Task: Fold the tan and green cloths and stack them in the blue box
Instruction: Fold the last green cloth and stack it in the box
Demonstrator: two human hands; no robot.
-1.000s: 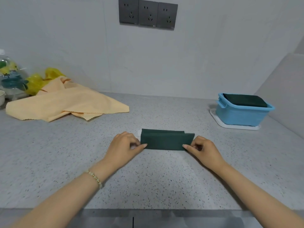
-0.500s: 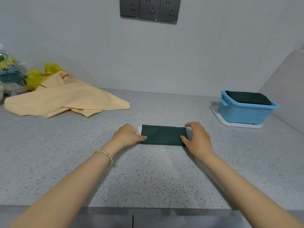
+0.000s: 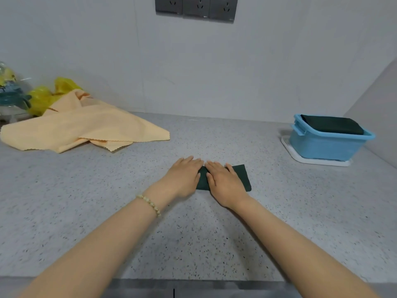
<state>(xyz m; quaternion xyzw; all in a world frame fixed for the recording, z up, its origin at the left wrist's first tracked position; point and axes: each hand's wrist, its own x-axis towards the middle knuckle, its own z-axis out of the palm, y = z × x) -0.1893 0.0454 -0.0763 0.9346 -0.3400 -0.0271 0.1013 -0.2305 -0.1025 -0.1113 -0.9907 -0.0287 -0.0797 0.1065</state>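
Note:
A dark green cloth point(image 3: 242, 177), folded into a small rectangle, lies on the grey speckled counter in the middle. My left hand point(image 3: 184, 177) and my right hand point(image 3: 224, 182) lie flat side by side on it with straight fingers, pressing it down and hiding most of it. A loose tan cloth point(image 3: 86, 130) sprawls unfolded at the far left. The blue box point(image 3: 324, 145) stands at the far right on a white tray point(image 3: 311, 160), with another folded dark green cloth point(image 3: 332, 124) on top inside it.
Yellow plastic bags point(image 3: 46, 96) and a clear container point(image 3: 10, 93) sit behind the tan cloth by the wall. A wall rises at the right behind the box. The counter's front edge point(image 3: 193, 280) runs below my forearms.
The green cloth went from a long strip held at both ends to a shorter folded rectangle. Both hands moved together and now lie flat on it.

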